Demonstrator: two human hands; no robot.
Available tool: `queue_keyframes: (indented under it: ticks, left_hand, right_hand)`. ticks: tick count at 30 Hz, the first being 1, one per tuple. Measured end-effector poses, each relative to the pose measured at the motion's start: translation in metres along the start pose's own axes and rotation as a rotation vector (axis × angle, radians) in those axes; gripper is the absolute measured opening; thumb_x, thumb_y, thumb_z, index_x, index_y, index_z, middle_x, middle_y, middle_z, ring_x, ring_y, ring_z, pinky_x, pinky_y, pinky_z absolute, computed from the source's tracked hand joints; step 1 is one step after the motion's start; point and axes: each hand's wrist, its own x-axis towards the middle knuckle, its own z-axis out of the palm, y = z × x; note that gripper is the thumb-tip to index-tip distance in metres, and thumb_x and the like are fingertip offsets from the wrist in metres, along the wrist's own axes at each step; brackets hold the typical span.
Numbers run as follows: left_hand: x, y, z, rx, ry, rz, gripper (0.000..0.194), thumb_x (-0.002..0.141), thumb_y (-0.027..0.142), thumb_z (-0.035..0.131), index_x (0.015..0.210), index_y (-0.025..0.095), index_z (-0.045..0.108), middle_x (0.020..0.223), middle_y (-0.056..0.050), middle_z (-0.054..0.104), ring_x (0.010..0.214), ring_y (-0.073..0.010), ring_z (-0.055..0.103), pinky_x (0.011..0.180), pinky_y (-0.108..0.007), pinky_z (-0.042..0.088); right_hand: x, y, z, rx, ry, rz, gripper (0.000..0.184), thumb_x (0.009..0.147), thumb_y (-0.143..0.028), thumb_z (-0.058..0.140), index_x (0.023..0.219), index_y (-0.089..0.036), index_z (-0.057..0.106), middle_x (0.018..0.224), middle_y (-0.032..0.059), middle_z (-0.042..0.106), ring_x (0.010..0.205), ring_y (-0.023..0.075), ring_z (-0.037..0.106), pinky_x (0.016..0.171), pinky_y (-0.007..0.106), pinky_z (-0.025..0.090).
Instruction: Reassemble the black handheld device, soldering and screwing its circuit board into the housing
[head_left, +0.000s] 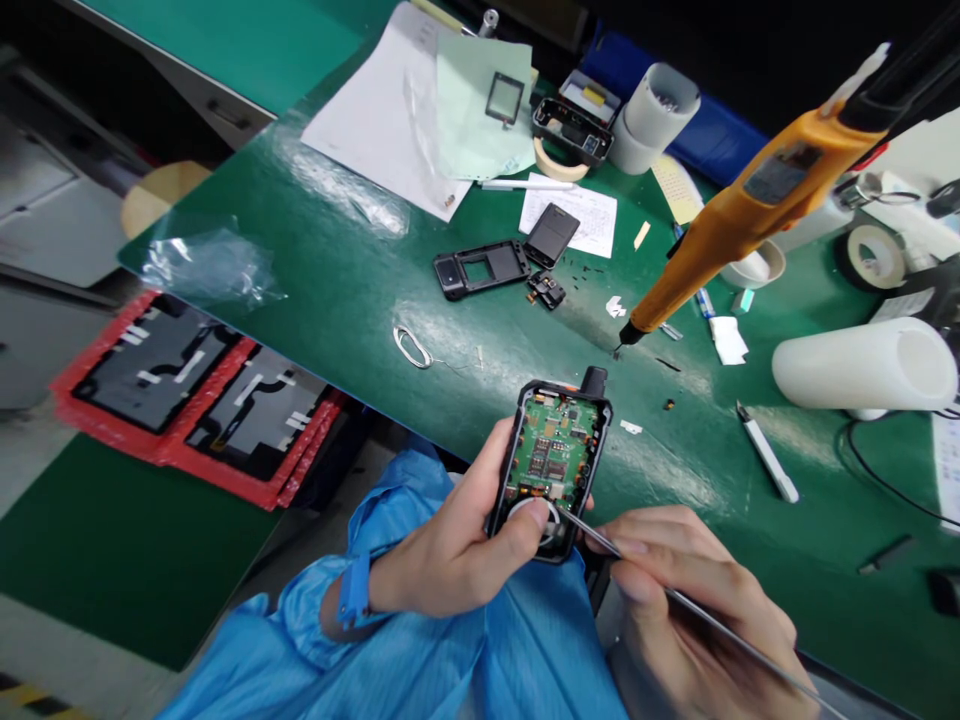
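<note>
My left hand (472,535) is wrapped round an opened handheld radio (559,440), its thumb pressing near the round speaker at the lower end. The radio's green circuit board faces up, and a stubby antenna sticks out at its top. In my right hand (690,600), closed like a pen grip, is a thin metal tweezers-like tool (720,625). Its tip touches or hovers just over the board's lower edge, beside my left thumb; which one I cannot tell. A black back cover (480,270) and a small black module (547,289) lie beyond the radio.
An orange electric screwdriver (739,210) hangs over the bench, its bit just past the radio. Right of it lie a white-handled knife (766,455) and a white cylinder (862,363). Red-wrapped panels (187,400) sit at the left. A wire loop (412,346) lies near the bench edge.
</note>
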Motion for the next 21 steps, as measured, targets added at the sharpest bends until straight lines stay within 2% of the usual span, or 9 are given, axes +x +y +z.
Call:
queue_keyframes:
  ticks: [4, 7, 11, 21]
  left_hand:
    - [0.0006, -0.0008, 0.0003, 0.039, 0.040, 0.015, 0.051, 0.114, 0.044, 0.062, 0.156, 0.020, 0.045, 0.134, -0.016, 0.077, 0.121, -0.0268, 0.076, 0.103, -0.035, 0.064]
    - [0.0010, -0.0008, 0.0006, 0.053, 0.044, 0.023, 0.050, 0.114, 0.042, 0.061, 0.156, 0.020, 0.045, 0.130, -0.015, 0.078, 0.117, -0.0270, 0.077, 0.102, -0.037, 0.064]
    - [0.0020, 0.0002, 0.0015, 0.054, 0.042, 0.051, 0.043, 0.115, 0.039, 0.059, 0.153, 0.021, 0.047, 0.129, -0.013, 0.079, 0.111, -0.0231, 0.078, 0.099, -0.032, 0.064]
    - [0.0023, -0.0021, 0.0012, 0.021, 0.013, 0.077, 0.036, 0.117, 0.038, 0.059, 0.149, 0.024, 0.050, 0.128, -0.010, 0.080, 0.111, -0.0171, 0.078, 0.099, -0.022, 0.061]
  right_hand:
    - [-0.0023, 0.0006, 0.0002, -0.017, 0.009, 0.031, 0.014, 0.096, -0.010, 0.078, 0.105, -0.020, 0.078, 0.080, 0.0008, 0.080, 0.065, 0.0201, 0.077, 0.056, 0.035, 0.064]
    - [-0.0019, 0.0002, 0.0006, -0.019, 0.003, 0.036, 0.012, 0.096, -0.009, 0.078, 0.102, -0.019, 0.078, 0.080, 0.0015, 0.079, 0.068, 0.0214, 0.079, 0.057, 0.035, 0.064]
    - [-0.0004, 0.0004, 0.0001, 0.001, -0.005, 0.019, 0.017, 0.095, -0.006, 0.079, 0.107, -0.017, 0.078, 0.085, 0.0023, 0.081, 0.070, 0.0203, 0.079, 0.059, 0.034, 0.064]
    - [0.0031, 0.0004, -0.0005, 0.027, -0.049, -0.019, 0.014, 0.101, -0.015, 0.078, 0.115, -0.017, 0.078, 0.089, 0.0040, 0.083, 0.070, 0.0191, 0.078, 0.057, 0.034, 0.064]
